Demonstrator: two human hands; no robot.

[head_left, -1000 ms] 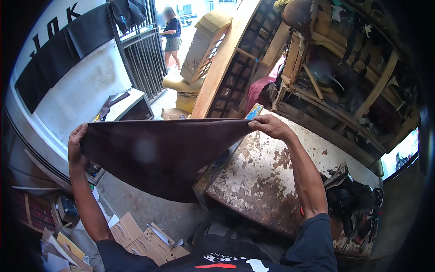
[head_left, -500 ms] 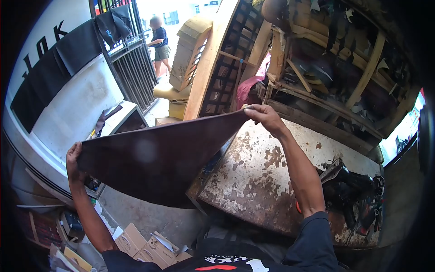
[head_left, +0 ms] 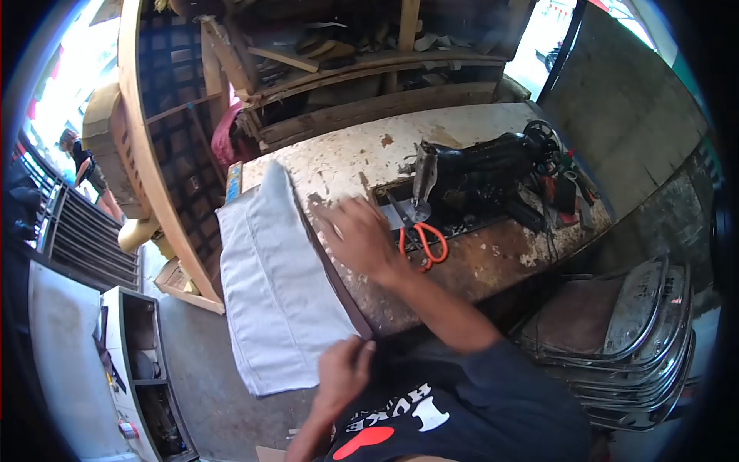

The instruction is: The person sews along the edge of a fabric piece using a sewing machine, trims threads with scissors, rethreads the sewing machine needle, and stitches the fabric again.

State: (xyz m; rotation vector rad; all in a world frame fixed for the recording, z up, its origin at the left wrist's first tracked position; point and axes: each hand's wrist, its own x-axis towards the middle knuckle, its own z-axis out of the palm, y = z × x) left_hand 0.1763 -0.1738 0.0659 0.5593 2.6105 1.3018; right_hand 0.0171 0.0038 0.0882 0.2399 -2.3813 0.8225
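A cloth piece [head_left: 281, 289], its light grey-white side up with a seam line along it, lies partly on the worn work table [head_left: 339, 146] and hangs over the table's left end. A dark brown edge shows along its right side. My left hand [head_left: 344, 373] is closed on the cloth's near right corner. Over the table, just right of the cloth's edge, my right hand [head_left: 356, 237] is blurred, its fingers apart and holding nothing visible. Orange-handled scissors [head_left: 425, 245] lie to its right, beside the black sewing machine [head_left: 481, 173].
Stacked metal-framed chairs [head_left: 635, 339] stand at the right. Behind the table is a wooden frame [head_left: 369, 60] with scraps. At the left are a tall wooden lattice [head_left: 173, 131], a white cabinet [head_left: 123, 346] and a metal gate [head_left: 88, 246]. A person [head_left: 88, 169] stands outside.
The view has swung right toward the sewing machine. The cloth, earlier stretched between both hands dark side showing, now lies pale side up on the table. My right hand has let go of it.
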